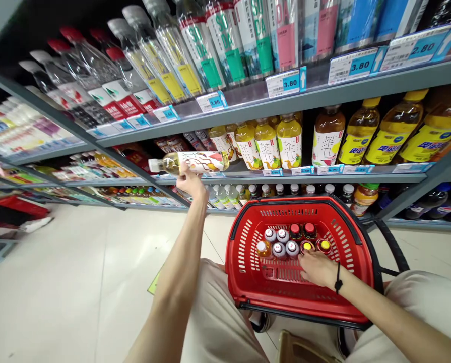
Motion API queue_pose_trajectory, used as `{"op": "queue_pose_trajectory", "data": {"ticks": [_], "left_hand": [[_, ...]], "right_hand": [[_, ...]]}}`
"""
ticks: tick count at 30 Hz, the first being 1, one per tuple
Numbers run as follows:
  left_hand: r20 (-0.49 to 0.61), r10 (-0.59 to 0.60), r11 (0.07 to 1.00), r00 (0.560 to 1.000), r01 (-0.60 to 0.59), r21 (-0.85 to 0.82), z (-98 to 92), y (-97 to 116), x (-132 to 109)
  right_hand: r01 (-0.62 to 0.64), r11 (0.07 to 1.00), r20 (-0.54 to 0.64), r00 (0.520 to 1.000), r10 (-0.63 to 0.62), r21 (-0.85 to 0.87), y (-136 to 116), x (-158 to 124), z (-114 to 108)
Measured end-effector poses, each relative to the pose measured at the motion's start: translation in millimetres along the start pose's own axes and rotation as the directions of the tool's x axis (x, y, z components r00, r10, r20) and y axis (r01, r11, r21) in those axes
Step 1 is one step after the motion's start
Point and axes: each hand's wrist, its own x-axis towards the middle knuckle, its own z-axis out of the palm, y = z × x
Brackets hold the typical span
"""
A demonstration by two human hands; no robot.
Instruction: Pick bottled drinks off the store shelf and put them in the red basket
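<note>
My left hand (190, 182) is closed round a bottle of pale yellow tea drink (206, 162), held sideways in front of the middle shelf. Its white cap points left, and its white label has a branch-and-fruit print. Inside the red shopping basket (304, 297) several bottles stand upright, with white, red, yellow and orange caps. My right hand (318, 268) reaches into the basket with fingers apart, at the front of a yellow-capped bottle (307, 246). Another yellow-capped bottle (325, 245) stands just to its right. The fingertips are partly hidden.
Tea bottles with white labels (266, 146) and yellow-labelled bottles (393, 133) line the middle shelf (323, 177). Soda bottles (229, 45) fill the shelf above. The basket's black handle (393, 247) sticks out right, between my knees. Pale tiled floor (70, 292) lies left.
</note>
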Motion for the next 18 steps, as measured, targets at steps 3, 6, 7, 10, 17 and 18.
{"op": "queue_pose_trajectory", "data": {"ticks": [3, 6, 7, 10, 17, 18], "left_hand": [[-0.062, -0.023, 0.987, 0.998, 0.012, -0.162, -16.6, 15.3, -11.0], [0.032, 0.025, 0.903, 0.999, -0.008, -0.429, -35.7, 46.0, -48.6], [0.131, 0.046, 0.872, 0.990, 0.024, -0.490, -42.1, 58.1, -66.6], [0.398, 0.041, 0.849, 0.917, 0.178, -0.498, -56.5, 90.0, -124.9], [0.820, -0.216, 0.776, 0.531, 0.603, -0.186, -40.5, 69.3, -208.7], [0.817, -0.210, 0.759, 0.537, 0.616, -0.210, -35.2, 59.9, -213.9]], "right_hand": [[0.053, 0.997, -0.173, 0.984, -0.043, 0.050, -1.0, 2.7, -10.1], [0.208, 0.904, -0.452, 0.892, -0.018, 0.375, -0.3, 11.2, -22.6], [0.277, 0.813, -0.506, 0.862, 0.026, 0.513, 0.1, 14.3, -26.3], [0.406, 0.414, -0.484, 0.869, 0.100, 0.815, -0.7, 20.2, -33.7], [0.411, 0.107, -0.417, 0.908, 0.036, 0.905, -15.0, 13.5, -27.5], [0.422, 0.128, -0.429, 0.902, 0.039, 0.898, -14.7, 13.0, -24.3]]}}
